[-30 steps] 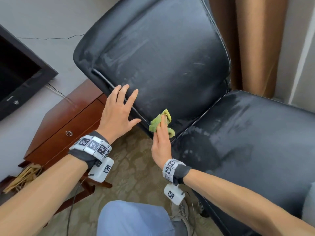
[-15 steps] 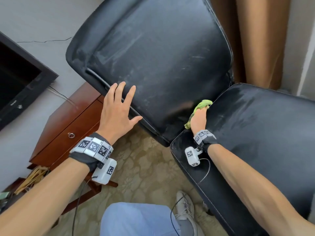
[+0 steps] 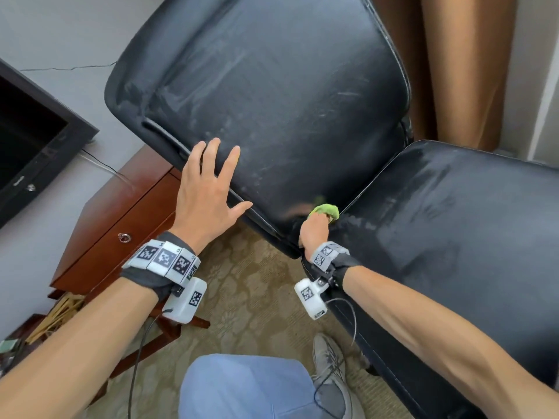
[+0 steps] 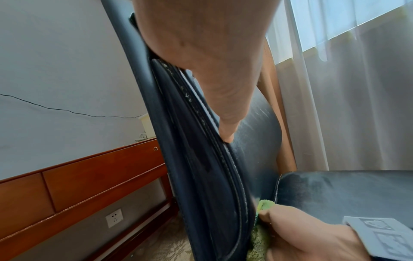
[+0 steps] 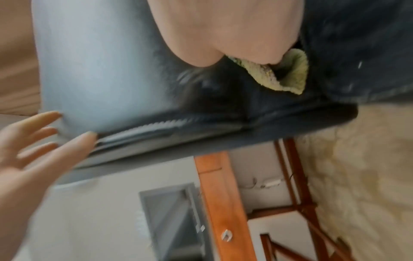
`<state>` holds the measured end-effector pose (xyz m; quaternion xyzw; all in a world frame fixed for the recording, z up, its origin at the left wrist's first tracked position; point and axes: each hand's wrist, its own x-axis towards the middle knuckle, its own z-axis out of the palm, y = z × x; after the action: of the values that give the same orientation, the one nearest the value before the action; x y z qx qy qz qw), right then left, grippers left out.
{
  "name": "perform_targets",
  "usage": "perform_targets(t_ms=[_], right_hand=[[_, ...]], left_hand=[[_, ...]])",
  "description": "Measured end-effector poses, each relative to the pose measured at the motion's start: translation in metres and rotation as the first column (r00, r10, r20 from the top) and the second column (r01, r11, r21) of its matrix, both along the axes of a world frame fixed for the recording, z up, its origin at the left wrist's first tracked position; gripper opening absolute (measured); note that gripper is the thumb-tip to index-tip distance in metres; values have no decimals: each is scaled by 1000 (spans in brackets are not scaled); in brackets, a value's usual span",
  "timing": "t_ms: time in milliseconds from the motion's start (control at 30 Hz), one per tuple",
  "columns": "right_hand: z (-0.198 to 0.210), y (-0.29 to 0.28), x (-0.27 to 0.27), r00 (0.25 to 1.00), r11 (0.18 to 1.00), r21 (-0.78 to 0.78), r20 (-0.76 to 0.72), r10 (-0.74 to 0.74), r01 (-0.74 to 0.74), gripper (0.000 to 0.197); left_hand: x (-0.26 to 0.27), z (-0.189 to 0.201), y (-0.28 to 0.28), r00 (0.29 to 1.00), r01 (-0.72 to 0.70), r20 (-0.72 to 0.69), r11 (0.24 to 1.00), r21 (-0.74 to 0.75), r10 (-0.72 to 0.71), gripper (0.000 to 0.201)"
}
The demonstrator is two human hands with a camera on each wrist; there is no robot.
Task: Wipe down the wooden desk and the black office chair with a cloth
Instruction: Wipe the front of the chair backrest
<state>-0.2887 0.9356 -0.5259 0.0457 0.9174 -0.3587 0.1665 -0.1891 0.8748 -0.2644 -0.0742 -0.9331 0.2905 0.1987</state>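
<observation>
The black office chair fills the head view, its backrest (image 3: 272, 95) at the top and its seat (image 3: 447, 237) at the right. My left hand (image 3: 211, 189) lies flat with straight fingers on the backrest's left edge (image 4: 201, 167). My right hand (image 3: 314, 231) holds a green cloth (image 3: 326, 210) bunched in its fingers, down in the crease where backrest meets seat. The cloth (image 4: 261, 238) shows between the backrest and my right hand (image 4: 312, 238) in the left wrist view. Blurred, the right wrist view shows the cloth (image 5: 288, 72) under my fingers. The wooden desk (image 3: 121, 219) stands left of the chair.
A black monitor (image 3: 33, 146) sits at the far left by the grey wall. A brown curtain (image 3: 447, 65) hangs behind the chair. Patterned carpet (image 3: 251, 297) lies below, with my knee (image 3: 242, 388) and shoe (image 3: 329, 364) on it. A wall socket (image 4: 114, 217) sits under the desk.
My right hand carried the cloth from the backrest's lower left corner up to the right along the crease, then back down toward the corner. The left hand stayed flat on the backrest edge.
</observation>
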Motion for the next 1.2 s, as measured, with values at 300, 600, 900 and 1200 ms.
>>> perform_targets(t_ms=[300, 600, 900, 1200], right_hand=[[67, 4, 90, 822, 548, -832, -370, -432, -87, 37], [25, 24, 20, 922, 663, -726, -109, -372, 182, 42], [7, 15, 29, 1000, 981, -196, -19, -8, 4, 35], [92, 23, 63, 846, 316, -786, 512, -152, 532, 36]], left_hand=[[2, 7, -7, 1000, 7, -11, 999, 37, -6, 99], [6, -5, -5, 999, -38, -15, 998, 43, 38, 99], [-2, -14, 6, 998, -60, -19, 997, 49, 61, 104], [-4, -12, 9, 1000, -31, -2, 997, 75, 31, 99]])
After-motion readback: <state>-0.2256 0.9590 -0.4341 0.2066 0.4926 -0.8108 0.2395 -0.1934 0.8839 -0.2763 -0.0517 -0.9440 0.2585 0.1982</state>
